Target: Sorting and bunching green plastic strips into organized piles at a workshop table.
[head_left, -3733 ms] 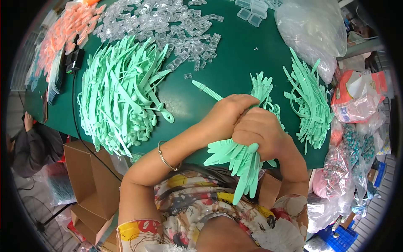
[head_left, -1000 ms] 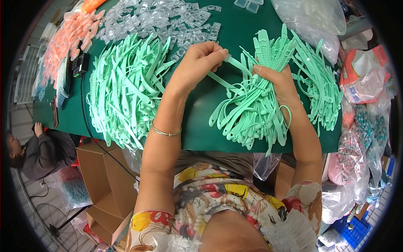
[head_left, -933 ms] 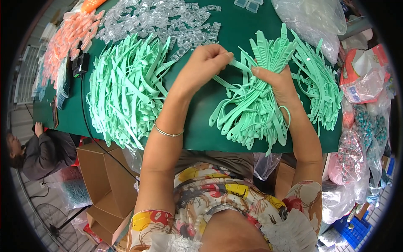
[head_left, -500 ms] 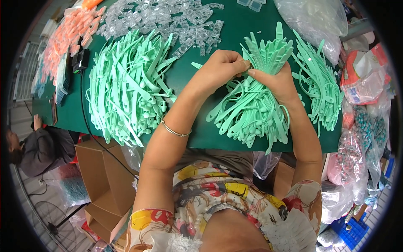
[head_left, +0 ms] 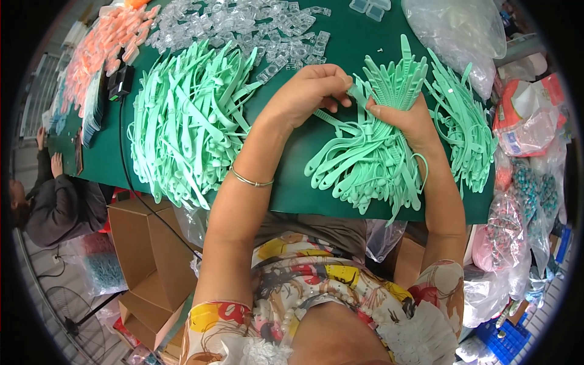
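My right hand (head_left: pixel 409 121) is closed round a thick bundle of mint-green ribbed plastic straps (head_left: pixel 371 161). Their ribbed ends fan out above the fist, and their wider ends with small knobs spread over the table below it. At the bundle's upper left, my left hand (head_left: pixel 313 92) has curled fingers, its tips at the end of one green strap (head_left: pixel 359 92) that leans out from the others. Another strap passes beneath the left fingers, partly hidden by them.
Loose green strap piles lie left (head_left: pixel 188 128) and right (head_left: pixel 465 125) on the green table (head_left: pixel 280 194). Behind are clear plastic pieces (head_left: pixel 243 27), orange pieces (head_left: pixel 103 48) and a plastic bag (head_left: pixel 456 36). A black cable (head_left: pixel 121 158) hangs over the edge by a cardboard box (head_left: pixel 146 255). Another person (head_left: pixel 67 204) sits left.
My left hand has shifted slightly up and left, its fingers loosening from the tight pinch beside the bundle. A strap end that stuck out left of it no longer shows there. My right hand keeps its grip.
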